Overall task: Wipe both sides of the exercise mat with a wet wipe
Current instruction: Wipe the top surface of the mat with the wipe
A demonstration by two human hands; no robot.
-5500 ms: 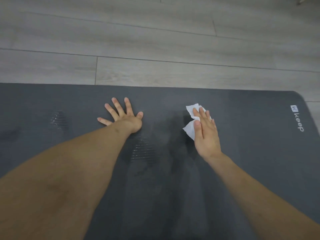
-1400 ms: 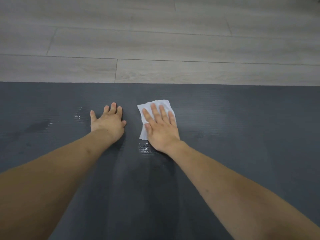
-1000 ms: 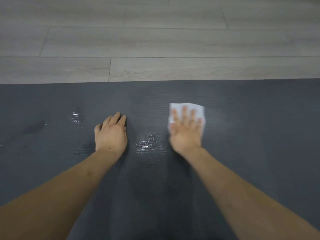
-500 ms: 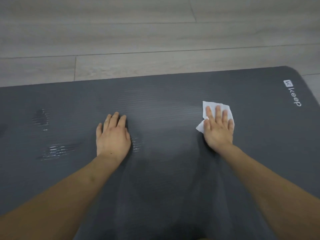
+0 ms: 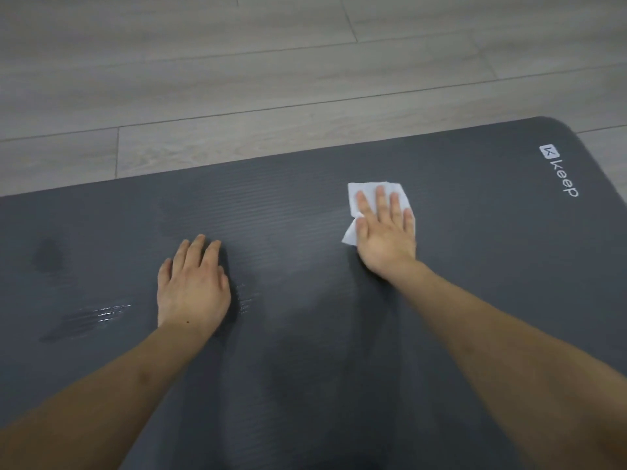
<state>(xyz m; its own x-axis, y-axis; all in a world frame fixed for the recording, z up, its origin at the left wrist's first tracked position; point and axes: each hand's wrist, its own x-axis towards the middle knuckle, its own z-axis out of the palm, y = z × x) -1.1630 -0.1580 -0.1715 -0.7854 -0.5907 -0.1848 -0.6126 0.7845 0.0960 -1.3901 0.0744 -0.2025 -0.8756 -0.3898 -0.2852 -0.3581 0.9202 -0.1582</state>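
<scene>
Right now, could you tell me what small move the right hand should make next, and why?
Probably slide the wet wipe further right, toward the Keep logo. The right hand presses the wipe flat on the exercise mat, wet streaks lie only to the left, and the logo end looks dry. The left hand braces the mat.

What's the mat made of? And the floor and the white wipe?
The mat looks like soft foam or rubber: dark grey, matte, finely ribbed. The floor looks like pale wood-grain planks, maybe laminate, with seams showing. The wipe looks like thin, crumpled cloth-like paper.
</scene>
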